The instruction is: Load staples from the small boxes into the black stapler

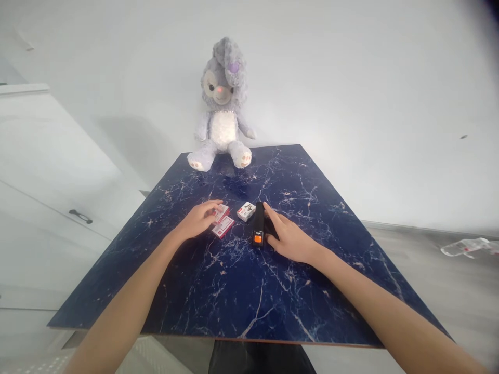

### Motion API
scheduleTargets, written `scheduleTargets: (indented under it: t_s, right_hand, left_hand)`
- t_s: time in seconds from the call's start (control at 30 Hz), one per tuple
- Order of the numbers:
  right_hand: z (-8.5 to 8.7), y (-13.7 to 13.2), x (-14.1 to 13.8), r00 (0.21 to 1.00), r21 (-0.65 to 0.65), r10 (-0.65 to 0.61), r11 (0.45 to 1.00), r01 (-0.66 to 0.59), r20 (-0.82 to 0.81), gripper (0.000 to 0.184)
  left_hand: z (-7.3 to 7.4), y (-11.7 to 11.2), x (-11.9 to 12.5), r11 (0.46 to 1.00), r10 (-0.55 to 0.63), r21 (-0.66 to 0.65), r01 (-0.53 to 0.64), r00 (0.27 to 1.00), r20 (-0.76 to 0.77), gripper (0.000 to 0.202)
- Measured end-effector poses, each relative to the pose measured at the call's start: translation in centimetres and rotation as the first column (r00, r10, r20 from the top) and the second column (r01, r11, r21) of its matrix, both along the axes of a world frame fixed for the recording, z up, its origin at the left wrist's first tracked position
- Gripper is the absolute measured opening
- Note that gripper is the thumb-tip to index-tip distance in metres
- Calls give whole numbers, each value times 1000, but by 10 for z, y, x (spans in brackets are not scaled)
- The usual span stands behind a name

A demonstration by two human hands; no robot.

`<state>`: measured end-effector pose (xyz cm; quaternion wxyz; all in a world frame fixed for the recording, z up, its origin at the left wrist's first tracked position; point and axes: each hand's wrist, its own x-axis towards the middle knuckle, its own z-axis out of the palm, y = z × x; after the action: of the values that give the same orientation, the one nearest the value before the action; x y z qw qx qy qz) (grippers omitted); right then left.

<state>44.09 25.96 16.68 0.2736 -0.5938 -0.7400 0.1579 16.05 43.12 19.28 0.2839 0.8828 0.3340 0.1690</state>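
My left hand (200, 219) rests over two small red-and-white boxes lying close together. Its fingers are bent around the farther box (222, 210); the nearer box (223, 227) lies flat beside it. My right hand (290, 239) is at the right side of a black stapler (259, 221) with an orange patch on its near end. The index finger is at the stapler's far end and the thumb at its near end; the other fingers are partly hidden. Between the hands sits a small white box (246, 211) with a dark picture on top, touched by neither hand.
A dark blue marble-patterned table (249, 306) stands against the wall. On its far edge sits a large grey plush toy (223, 111). White cabinets (50, 208) are on the left. Clear plastic packaging (468, 246) lies on the floor at right.
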Motion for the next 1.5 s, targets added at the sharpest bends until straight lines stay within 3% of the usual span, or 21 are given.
scheduleTargets:
  t_s: [0.13, 0.27, 0.47, 0.67, 0.8, 0.93, 1.07, 1.2, 1.37, 1.5]
  right_hand:
    - [2, -1, 0, 1000, -16, 1, 1000, -1, 5, 88]
    - [3, -1, -1, 1000, -12, 4, 1000, -4, 8, 88]
    - [1, 0, -1, 1000, -4, -5, 1000, 5, 15, 87]
    - [3, 0, -1, 1000, -14, -1, 1000, 2, 27, 87]
    - [4, 0, -2, 1000, -21, 4, 1000, -3, 29, 87]
    - [4, 0, -1, 1000, -15, 0, 1000, 0, 30, 87]
    - [4, -1, -2, 1000, -18, -8, 1000, 8, 25, 90]
    - [3, -4, -7, 1000, 6, 13, 1000, -13, -14, 104]
    - [5, -7, -9, 995, 0, 93, 996, -93, -31, 105]
    - [7, -7, -6, 995, -19, 99, 995, -100, -29, 103]
  left_hand:
    - [6, 3, -6, 993, -85, -80, 84, 996, -3, 22]
    - [9, -2, -8, 974, -178, -147, 175, 984, -10, 25]
    - [9, -13, -2, 983, -122, -147, 110, 990, -72, 36]
    - [17, -24, 6, 982, -173, 58, 180, 979, -110, 32]
    - [21, -25, 8, 981, -159, 99, 165, 985, -69, 26]
    - [17, -29, 13, 983, -141, 124, 134, 989, 49, 30]
    - [9, -44, 25, 989, -131, 58, 138, 984, -119, 38]
    - [3, -60, 35, 985, -169, 26, 172, 981, -98, 41]
    - [-1, -70, 39, 981, -184, -68, 179, 980, -70, 62]
    - [2, -70, 37, 972, -214, -106, 209, 976, -31, 105]
